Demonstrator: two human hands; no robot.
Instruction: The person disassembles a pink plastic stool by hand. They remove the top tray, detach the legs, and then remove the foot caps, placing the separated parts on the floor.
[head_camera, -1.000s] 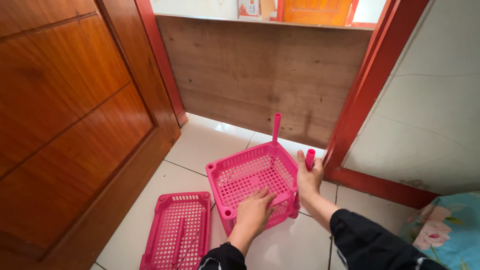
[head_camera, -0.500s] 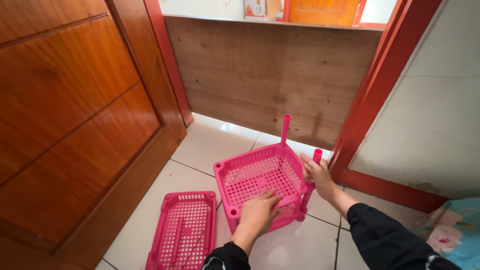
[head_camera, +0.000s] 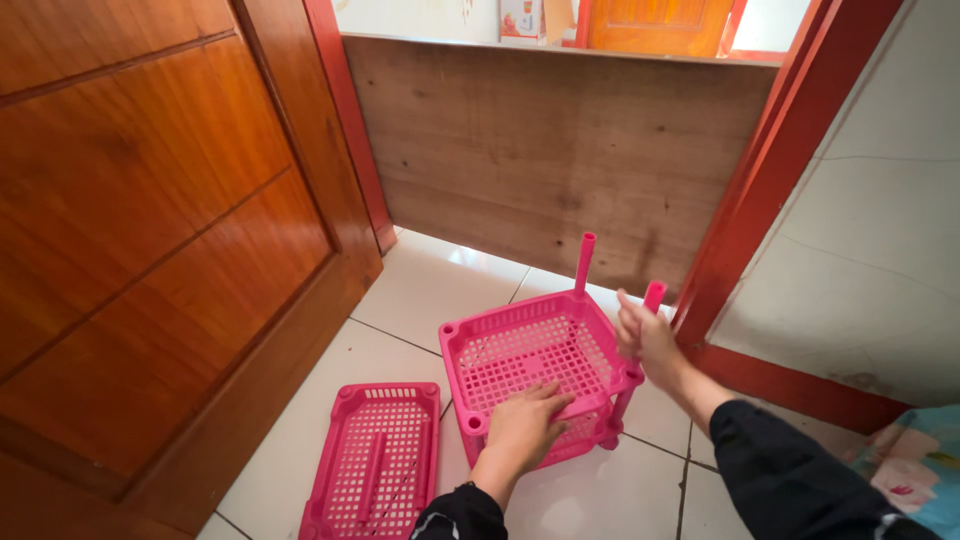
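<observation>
Pink rack: a pink perforated plastic rack (head_camera: 535, 370) is standing on the white tiled floor (head_camera: 420, 290), just in front of the wooden board (head_camera: 560, 150) that is closing off the doorway; a lower tier is showing beneath the top basket.
Left hand: I am pressing my left hand (head_camera: 525, 425) flat on the near edge of the top basket, fingers spread and resting on the mesh, not curled around anything.
Right hand: I am wrapping my right hand (head_camera: 645, 340) around the right corner post (head_camera: 652, 298), fingers closed on it just above the basket's corner.
Far post: another pink post (head_camera: 584, 262) is standing upright at the far corner, untouched.
Loose tray: a second pink perforated tray (head_camera: 378, 460) is lying flat on the tiles, just left of the rack and apart from my hands.
Surroundings: a brown wooden door (head_camera: 150, 220) is standing to my left, and a red door frame (head_camera: 770, 170) is rising on my right.
</observation>
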